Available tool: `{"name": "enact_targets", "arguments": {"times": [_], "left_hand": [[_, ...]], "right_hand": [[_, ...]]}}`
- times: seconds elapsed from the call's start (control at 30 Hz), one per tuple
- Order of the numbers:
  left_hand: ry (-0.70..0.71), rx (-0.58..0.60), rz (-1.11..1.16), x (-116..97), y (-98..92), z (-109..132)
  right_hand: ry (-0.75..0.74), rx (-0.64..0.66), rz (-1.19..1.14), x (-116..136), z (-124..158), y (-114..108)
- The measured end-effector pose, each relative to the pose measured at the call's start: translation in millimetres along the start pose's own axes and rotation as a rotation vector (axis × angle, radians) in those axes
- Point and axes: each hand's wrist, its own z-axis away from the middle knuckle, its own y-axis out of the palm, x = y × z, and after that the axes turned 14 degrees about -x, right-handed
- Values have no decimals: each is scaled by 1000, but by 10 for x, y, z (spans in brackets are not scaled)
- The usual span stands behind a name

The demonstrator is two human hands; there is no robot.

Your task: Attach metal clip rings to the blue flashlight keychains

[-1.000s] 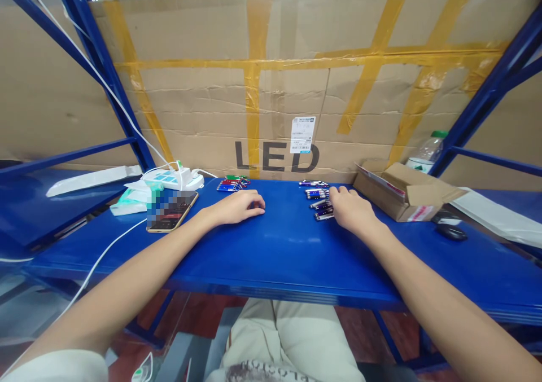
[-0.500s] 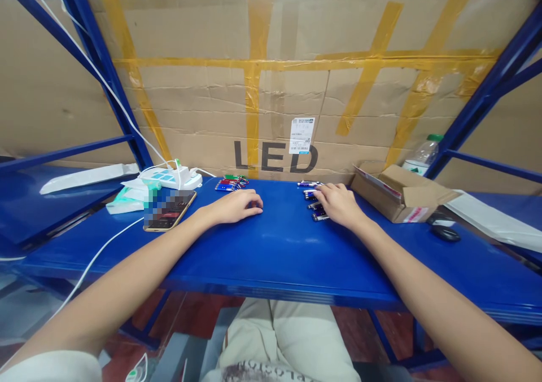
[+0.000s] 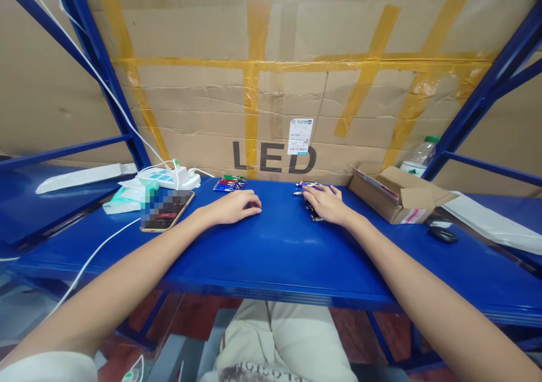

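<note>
My left hand (image 3: 237,207) rests on the blue table with its fingers loosely bent, a gap beside the thumb and nothing in it. Behind it lie green, red and blue small metal tubes with key rings (image 3: 228,184). My right hand (image 3: 326,202) is spread palm down over several dark, silver-ended small tubes, partly hiding them. Its fingertips touch one silver-ended tube (image 3: 297,193), which sticks out to the left. Another tube (image 3: 305,184) lies just behind, and the end of one more (image 3: 315,219) shows below the fingers.
A phone (image 3: 167,215), a white power strip (image 3: 169,177) with cables and a tissue pack (image 3: 125,197) sit at the left. On the right are an opened cardboard box (image 3: 417,210), a black mouse (image 3: 442,235) and a bottle (image 3: 423,155). A large cardboard sheet (image 3: 190,111) stands behind.
My right hand has shifted left over the tubes, and the tube at its fingertips has slid left with it. My left hand has stayed in place.
</note>
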Motion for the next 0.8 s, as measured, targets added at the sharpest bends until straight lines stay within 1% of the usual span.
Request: {"name": "enact_targets", "arguments": {"times": [0.1,0.17,0.23,0.27,0.3,0.37,0.4,0.47,0.57,0.63,0.73,0.8], "left_hand": [[-5,2,3,-4,-2,-4],[-3,2,5,-1,-3,-6],[-2,3,4,5,-1,-6],[-4,4,2,6,3,-4],[-7,1,0,4,10,-1],[-14,-11,5,-9,36,4],[-13,-21,12,-21,54,6],[11,-39,33,-53,101,8],[49,-43,31,-104,172,7],[53,-32,16,-130,206,5],[54,-18,-17,-161,231,-3],[51,-2,-39,-182,241,-15]], "right_hand": [[-62,18,-105,102,15,-25],[-123,28,-254,140,25,-61],[-159,36,-419,135,37,-115],[-150,15,-439,114,43,-148],[-130,-23,-404,83,51,-182],[-110,-83,-235,0,71,-249],[-116,-79,-154,-41,82,-279],[-135,-58,-83,-100,108,-326],[-139,-33,-105,-77,151,-356],[-149,6,-185,-2,178,-352],[-208,72,-255,84,196,-334],[-228,23,-188,67,187,-333]]}}
